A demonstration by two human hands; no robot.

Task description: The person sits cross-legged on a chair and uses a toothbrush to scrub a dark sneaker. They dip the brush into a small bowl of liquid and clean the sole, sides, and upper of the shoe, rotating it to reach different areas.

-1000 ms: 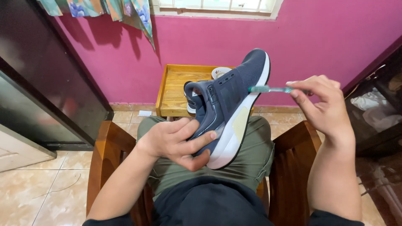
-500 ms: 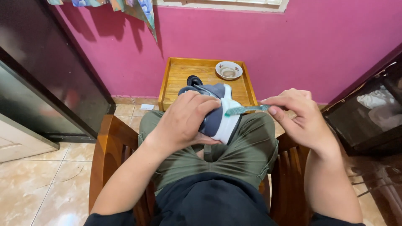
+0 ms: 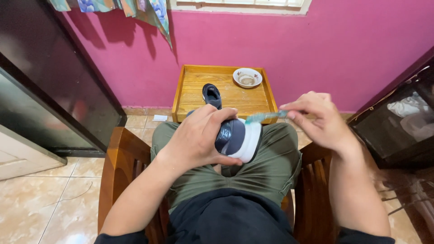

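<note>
The right hand [image 3: 323, 119] pinches a green toothbrush [image 3: 266, 117], which lies sideways with its bristle end pointing left at the white sole. The left hand [image 3: 201, 138] grips the dark blue sneaker [image 3: 239, 138] at mid-frame, on the lap.

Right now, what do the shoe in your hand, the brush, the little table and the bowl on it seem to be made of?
Sneaker: dark navy fabric upper, matte; white sole looks like rubber or foam, smooth.
Toothbrush: teal handle, probably plastic, slightly translucent.
Small table: wood, grain visible, yellowish varnish with a sheen.
Bowl: likely glazed ceramic, white and glossy with a patterned rim.
</note>
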